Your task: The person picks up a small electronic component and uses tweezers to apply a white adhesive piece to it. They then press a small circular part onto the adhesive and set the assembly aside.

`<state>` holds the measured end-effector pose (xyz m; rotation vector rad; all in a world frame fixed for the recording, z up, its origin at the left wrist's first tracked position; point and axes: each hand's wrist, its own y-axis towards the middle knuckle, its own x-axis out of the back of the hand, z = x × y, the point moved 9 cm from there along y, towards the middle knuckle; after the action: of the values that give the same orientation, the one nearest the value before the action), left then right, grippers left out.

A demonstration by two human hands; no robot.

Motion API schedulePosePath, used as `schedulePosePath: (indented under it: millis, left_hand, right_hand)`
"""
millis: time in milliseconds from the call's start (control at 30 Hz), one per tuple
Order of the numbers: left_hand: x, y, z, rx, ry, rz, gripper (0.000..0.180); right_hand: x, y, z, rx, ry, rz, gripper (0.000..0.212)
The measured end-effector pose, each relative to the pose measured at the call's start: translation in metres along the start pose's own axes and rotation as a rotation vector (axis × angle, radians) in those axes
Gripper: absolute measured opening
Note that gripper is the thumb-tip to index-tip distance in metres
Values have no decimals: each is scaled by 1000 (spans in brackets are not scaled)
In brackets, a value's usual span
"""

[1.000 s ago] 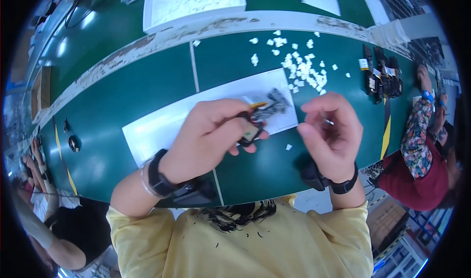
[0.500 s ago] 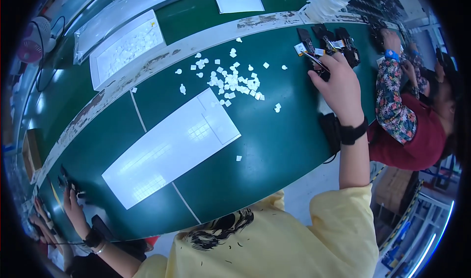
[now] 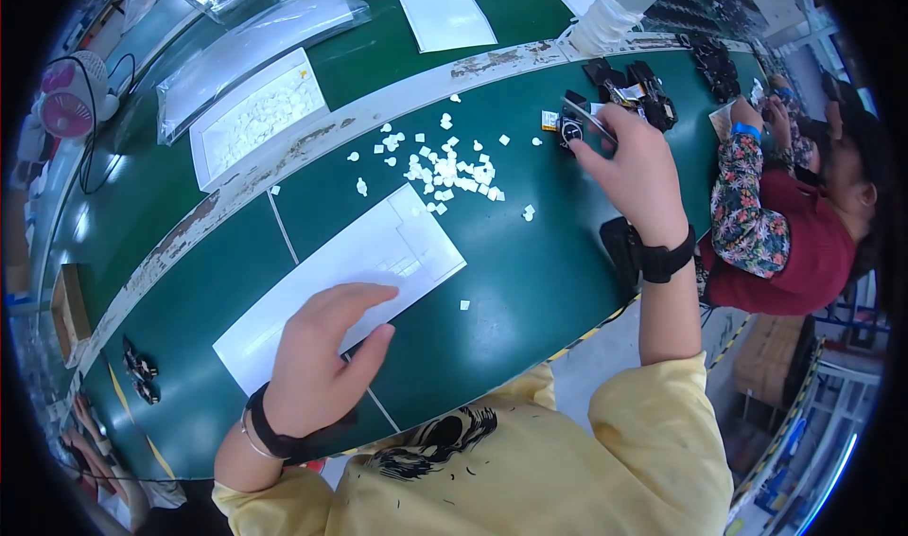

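My right hand is at the far right of the green table, closed around a black watch with a round face. Thin metal tweezers also show at its fingers. Beyond the hand several more black watches lie in a cluster, with small white and orange labels among them. My left hand hovers over the white sheet, thumb and curved fingers apart and holding nothing. Ahead of the sheet lies a loose pile of small white tabs.
A white tray of white pieces stands behind a worn pale ledge. Two dark watch-like items lie far left, near a wooden box and a pink fan. A co-worker in a floral sleeve sits at right.
My left hand has left the dark items at far left and come over the white sheet. My right hand has drawn a watch slightly left, away from the cluster.
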<state>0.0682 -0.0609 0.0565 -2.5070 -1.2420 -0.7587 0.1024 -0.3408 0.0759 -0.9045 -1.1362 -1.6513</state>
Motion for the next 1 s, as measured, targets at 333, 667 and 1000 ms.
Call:
schedulePosePath:
  millis: [333, 667, 1000]
  left_hand:
    - [-19, 6, 5, 67, -231, 92, 22]
    - [-38, -1, 8, 119, -426, 210, 22]
    - [-94, -15, -15, 348, -1574, 369, 40]
  right_hand:
    - [-35, 16, -18, -42, -28, 111, 36]
    - [-12, 11, 3, -69, 496, 220, 34]
    - [19, -58, 143, 610, 498, -39, 39]
